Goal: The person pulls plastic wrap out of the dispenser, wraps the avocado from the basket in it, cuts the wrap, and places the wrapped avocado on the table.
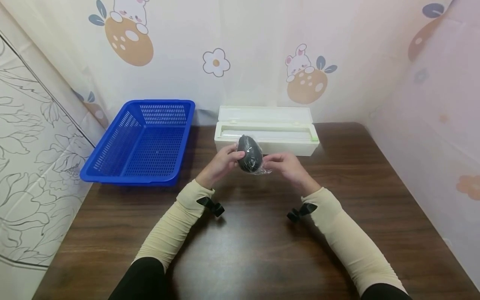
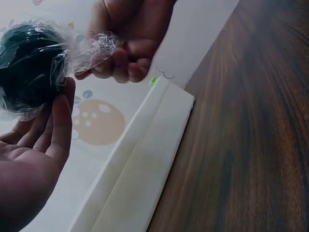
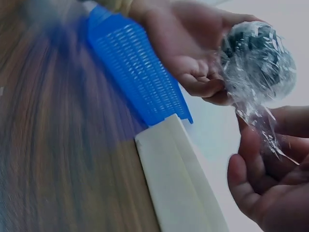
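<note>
A dark oval avocado [image 1: 250, 154] wrapped in clear cling film is held up in front of the white box, over the table. My left hand [image 1: 221, 164] grips it from the left, thumb on its near side and fingers beneath. From the wrapped fruit a twisted tail of cling film [image 3: 260, 126] sticks out toward the right. My right hand [image 1: 288, 168] pinches that tail between thumb and fingers, as the right wrist view shows. Crinkled film covers the avocado [image 2: 31, 67] in the left wrist view.
Behind the hands stands a long white cling film box [image 1: 268, 141], its lid [image 1: 264, 113] raised, with a roll inside. A blue perforated basket [image 1: 129, 179] sits at the back left of the brown wooden table [image 1: 240, 250]. Patterned curtains hang behind and beside the table.
</note>
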`<state>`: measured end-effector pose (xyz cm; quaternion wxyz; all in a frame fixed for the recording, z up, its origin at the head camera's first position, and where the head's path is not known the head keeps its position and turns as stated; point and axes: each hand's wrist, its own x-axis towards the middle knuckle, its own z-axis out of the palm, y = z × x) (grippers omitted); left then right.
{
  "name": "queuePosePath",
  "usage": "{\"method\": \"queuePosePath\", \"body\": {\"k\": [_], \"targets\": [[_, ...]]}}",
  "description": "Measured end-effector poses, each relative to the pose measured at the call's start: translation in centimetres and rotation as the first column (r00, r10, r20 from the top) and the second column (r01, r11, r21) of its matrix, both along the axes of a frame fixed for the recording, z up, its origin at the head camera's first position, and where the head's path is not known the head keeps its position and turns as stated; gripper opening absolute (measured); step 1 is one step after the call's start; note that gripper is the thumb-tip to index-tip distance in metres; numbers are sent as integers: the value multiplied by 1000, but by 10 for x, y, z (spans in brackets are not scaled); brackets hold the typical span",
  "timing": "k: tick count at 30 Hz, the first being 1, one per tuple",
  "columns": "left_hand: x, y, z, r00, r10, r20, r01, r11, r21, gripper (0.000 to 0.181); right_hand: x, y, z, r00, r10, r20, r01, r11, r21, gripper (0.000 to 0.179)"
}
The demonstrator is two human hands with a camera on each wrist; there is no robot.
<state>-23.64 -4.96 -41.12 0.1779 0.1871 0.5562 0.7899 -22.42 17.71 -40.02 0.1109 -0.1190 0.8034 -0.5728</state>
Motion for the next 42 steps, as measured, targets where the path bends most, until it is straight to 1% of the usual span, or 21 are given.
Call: {"method": "queuePosePath", "body": {"k": [2, 4, 7, 9, 13, 16, 18, 20, 21, 23, 25, 27, 29, 31, 34, 36, 38, 40, 42], "targets": [[0, -1, 1, 1000, -17, -16, 17, 1000, -14, 93, 1, -3, 3, 997, -30, -78, 36, 996, 82, 24], [0, -1, 2, 999, -24, -31, 23, 999, -28, 97, 3, -7, 6, 990, -48, -135, 64, 991, 119, 23], [0, -2, 5, 998, -35, -49, 33, 999, -39, 98, 5, -10, 8, 977, -82, -196, 106, 988, 111, 20], [-1, -2, 7, 998, -43, -55, 41, 998, -37, 101, 6, -12, 9, 964, -98, -248, 127, 987, 101, 19], [-1, -2, 10, 997, -46, -56, 43, 998, -43, 118, 8, -14, 10, 933, -120, -338, 154, 985, 76, 16], [0, -2, 11, 998, -31, -51, 29, 998, -48, 126, 9, -15, 9, 919, -131, -371, 164, 985, 58, 15], [0, -2, 12, 999, -19, -47, 16, 998, -56, 127, 9, -16, 8, 907, -136, -399, 171, 984, 55, 14], [1, -2, 13, 999, -11, -44, 9, 998, -60, 127, 9, -16, 6, 887, -150, -436, 191, 980, 53, 14], [1, -2, 14, 999, -10, -43, 7, 998, -60, 127, 9, -17, 6, 879, -164, -448, 210, 976, 54, 15], [2, -2, 15, 999, -8, -45, 6, 998, -59, 128, 10, -16, 5, 870, -210, -447, 258, 965, 50, 20], [3, -3, 14, 999, -15, -52, 12, 999, -53, 126, 10, -15, 5, 866, -245, -436, 303, 951, 67, 21], [3, -3, 14, 998, -19, -56, 15, 998, -68, 125, 11, -14, 5, 872, -266, -412, 333, 937, 100, 19], [4, -4, 13, 997, -16, -73, 6, 992, -128, 122, 11, -14, 5, 885, -253, -391, 324, 938, 126, 16], [4, -3, 12, 996, -21, -89, 2, 979, -205, 110, 10, -13, 4, 905, -231, -358, 295, 946, 135, 21], [5, -1, 12, 995, -33, -94, 5, 959, -284, 82, 9, -12, 4, 940, -209, -271, 248, 961, 122, 28], [6, 1, 11, 995, -43, -89, 16, 957, -289, 69, 8, -11, 5, 958, -193, -212, 222, 967, 124, 30], [6, 2, 9, 995, -44, -92, 16, 958, -287, 61, 7, -9, 5, 971, -187, -150, 204, 973, 110, 30], [5, 3, 8, 993, -41, -111, 7, 956, -292, 55, 6, -7, 5, 980, -183, -83, 189, 980, 63, 29], [5, 3, 6, 991, -34, -127, -4, 956, -293, 51, 6, -6, 6, 985, -170, -30, 170, 985, -5, 31]]}}
